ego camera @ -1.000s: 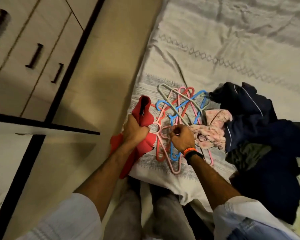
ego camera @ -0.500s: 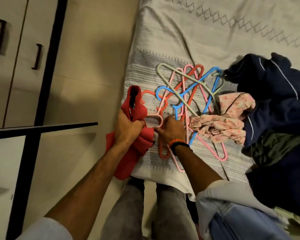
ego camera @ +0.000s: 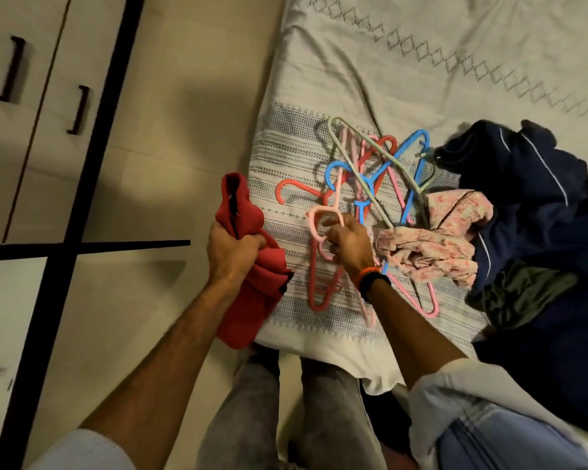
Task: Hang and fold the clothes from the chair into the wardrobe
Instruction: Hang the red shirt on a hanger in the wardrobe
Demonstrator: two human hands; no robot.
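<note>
Left hand (ego camera: pixel 233 252) grips bunched red garment (ego camera: pixel 252 266) at frame centre-left. Right hand (ego camera: pixel 348 242) pinches pink hanger (ego camera: pixel 314 225) in tangled hanger pile (ego camera: pixel 377 178), centre. Risk: interlocked hooks drag neighbours off bed (ego camera: pixel 455 79).

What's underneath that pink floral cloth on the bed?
The floral cloth lies over the ends of a pink hanger and a grey hanger, on the bedsheet. Anything else beneath it is covered.
</note>
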